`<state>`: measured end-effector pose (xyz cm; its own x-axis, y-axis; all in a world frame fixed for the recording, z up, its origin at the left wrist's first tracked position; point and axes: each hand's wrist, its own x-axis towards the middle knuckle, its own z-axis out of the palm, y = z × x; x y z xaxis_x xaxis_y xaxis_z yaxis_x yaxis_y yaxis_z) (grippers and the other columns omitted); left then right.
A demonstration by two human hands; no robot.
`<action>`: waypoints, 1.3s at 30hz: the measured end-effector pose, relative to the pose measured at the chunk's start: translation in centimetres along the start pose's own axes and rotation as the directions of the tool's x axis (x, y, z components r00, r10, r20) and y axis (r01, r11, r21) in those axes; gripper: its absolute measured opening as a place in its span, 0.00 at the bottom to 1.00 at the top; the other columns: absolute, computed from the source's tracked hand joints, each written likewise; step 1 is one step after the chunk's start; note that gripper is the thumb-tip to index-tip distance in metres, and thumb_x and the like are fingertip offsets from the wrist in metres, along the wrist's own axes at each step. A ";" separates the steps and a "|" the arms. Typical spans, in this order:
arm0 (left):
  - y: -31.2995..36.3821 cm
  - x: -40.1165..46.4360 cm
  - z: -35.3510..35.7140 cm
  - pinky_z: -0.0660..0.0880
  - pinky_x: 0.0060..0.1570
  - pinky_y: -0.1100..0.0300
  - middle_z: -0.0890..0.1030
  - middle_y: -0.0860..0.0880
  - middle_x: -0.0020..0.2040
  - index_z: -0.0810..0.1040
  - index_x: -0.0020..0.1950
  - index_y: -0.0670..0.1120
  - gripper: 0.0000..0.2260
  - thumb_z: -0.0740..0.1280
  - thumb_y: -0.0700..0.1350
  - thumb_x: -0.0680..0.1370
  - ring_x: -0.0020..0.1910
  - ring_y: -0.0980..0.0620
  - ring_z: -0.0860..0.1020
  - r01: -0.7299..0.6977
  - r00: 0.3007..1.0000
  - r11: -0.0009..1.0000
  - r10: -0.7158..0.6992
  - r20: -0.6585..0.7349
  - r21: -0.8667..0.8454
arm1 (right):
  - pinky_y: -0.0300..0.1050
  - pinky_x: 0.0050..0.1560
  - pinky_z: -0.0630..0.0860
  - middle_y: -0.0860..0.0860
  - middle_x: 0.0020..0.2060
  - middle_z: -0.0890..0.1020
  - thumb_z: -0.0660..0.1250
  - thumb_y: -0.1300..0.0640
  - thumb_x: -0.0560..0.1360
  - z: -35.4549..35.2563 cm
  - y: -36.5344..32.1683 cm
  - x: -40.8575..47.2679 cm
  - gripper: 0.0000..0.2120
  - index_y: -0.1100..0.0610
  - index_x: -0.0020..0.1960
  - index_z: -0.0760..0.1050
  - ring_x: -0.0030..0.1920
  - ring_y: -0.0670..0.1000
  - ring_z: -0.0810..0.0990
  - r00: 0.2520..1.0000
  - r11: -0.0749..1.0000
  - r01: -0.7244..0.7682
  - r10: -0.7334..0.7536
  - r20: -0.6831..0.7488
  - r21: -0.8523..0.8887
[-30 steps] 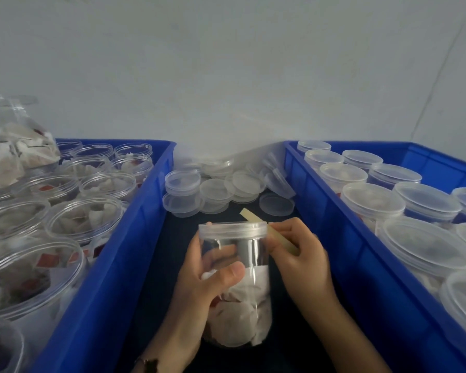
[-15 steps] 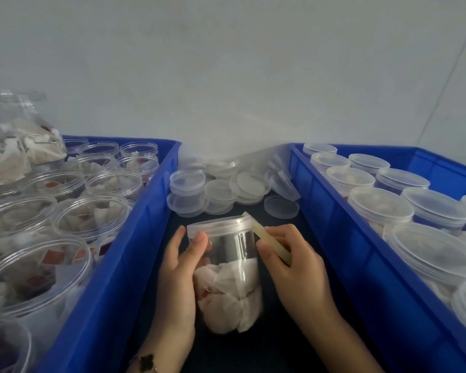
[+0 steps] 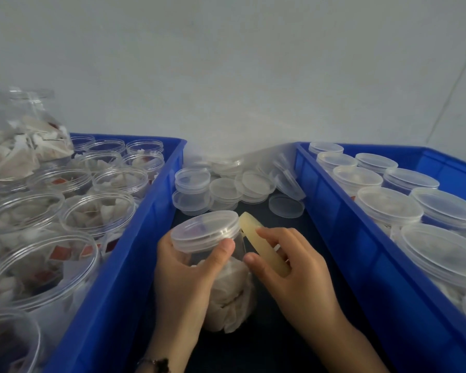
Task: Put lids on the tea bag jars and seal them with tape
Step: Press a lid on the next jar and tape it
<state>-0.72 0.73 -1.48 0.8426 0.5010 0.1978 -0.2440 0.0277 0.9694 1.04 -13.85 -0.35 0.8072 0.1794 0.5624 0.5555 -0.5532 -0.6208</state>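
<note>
The jar looked light and slick, best gripped just below its lid. My left hand clasped it there. My right hand pinched the tape roll.

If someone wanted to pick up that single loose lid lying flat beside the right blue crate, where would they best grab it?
Probably by its rim, from above. The loose lid lies flat on the dark surface, thin and wide, so only its edge offers a hold. The right crate stands close on one side, so fingers would best pinch across the front and back edges.
</note>
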 end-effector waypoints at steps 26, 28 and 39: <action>0.8 -0.7 -0.7 0.78 0.50 0.48 0.83 0.45 0.51 0.81 0.51 0.56 0.35 0.75 0.71 0.50 0.51 0.46 0.81 0.042 0.780 0.999 -0.021 0.626 -0.019 | 0.50 0.38 0.76 0.48 0.48 0.79 0.73 0.57 0.70 -1.4 2.3 0.6 0.17 0.54 0.58 0.77 0.41 0.52 0.79 0.999 0.934 0.013 -0.026 -0.030 -0.357; 1.1 -0.9 -0.5 0.78 0.50 0.58 0.83 0.47 0.53 0.81 0.52 0.58 0.33 0.75 0.71 0.52 0.53 0.49 0.81 0.052 0.732 0.998 -0.019 0.680 -0.028 | 0.49 0.40 0.76 0.47 0.48 0.78 0.70 0.50 0.72 -0.8 1.9 0.3 0.16 0.53 0.58 0.76 0.42 0.50 0.78 1.000 0.958 -0.005 0.003 -0.009 -0.285; 0.9 -1.2 -0.6 0.74 0.44 0.72 0.81 0.55 0.53 0.71 0.61 0.54 0.51 0.64 0.81 0.46 0.52 0.61 0.79 -0.027 0.868 0.999 0.003 0.496 0.041 | 0.50 0.26 0.75 0.55 0.38 0.80 0.77 0.64 0.64 -0.4 1.3 0.0 0.14 0.61 0.49 0.79 0.31 0.56 0.78 0.993 0.936 -0.003 -0.039 -0.112 -0.353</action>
<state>-2.23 0.70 -0.97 0.9690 0.0055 0.2472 -0.2470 -0.0210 0.9688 1.64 -14.85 -0.96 0.7574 0.1087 0.6439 0.4469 -0.8052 -0.3898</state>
